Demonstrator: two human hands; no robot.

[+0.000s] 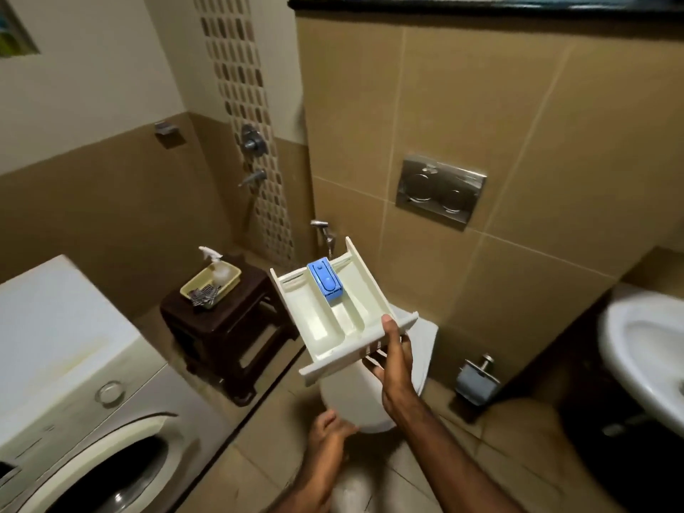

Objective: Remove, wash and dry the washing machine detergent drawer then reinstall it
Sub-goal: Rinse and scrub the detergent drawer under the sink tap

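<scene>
While I look down through the head camera, I see a small bathroom with tan floor tiles (259, 435) and glossy beige wall tiles (481, 105) crossed by pale grout lines. A strip of oval mosaic tiles (237, 68) runs down the far wall behind a chrome shower mixer (253, 140). At lower left stands a front-loading washing machine (74, 364), its flat white top yellowed in a patch and its round door ringed in silver. Beside it sits a dark brown plastic stool (229, 320) that carries a shallow cream tray (211, 281) holding a spray bottle and a striped cloth. A white toilet (355, 398) with a smooth closed lid is below my hands, a brushed metal flush plate (440, 190) is set into the wall above it, and a rounded white basin (644, 353) shows at the right edge.

My right hand (392, 361) holds the detergent drawer (340, 312) in the air over the toilet, thumb on top of its front end and fingers curled beneath it. It is an off-white moulded plastic drawer, long and rectangular, split into smooth troughs, with a blue insert (325, 279) sitting in the middle compartment towards its far end. It tilts, with the far end higher. My left hand (329, 431) hangs lower, near the toilet's front rim, fingers loosely curled and holding nothing.
</scene>
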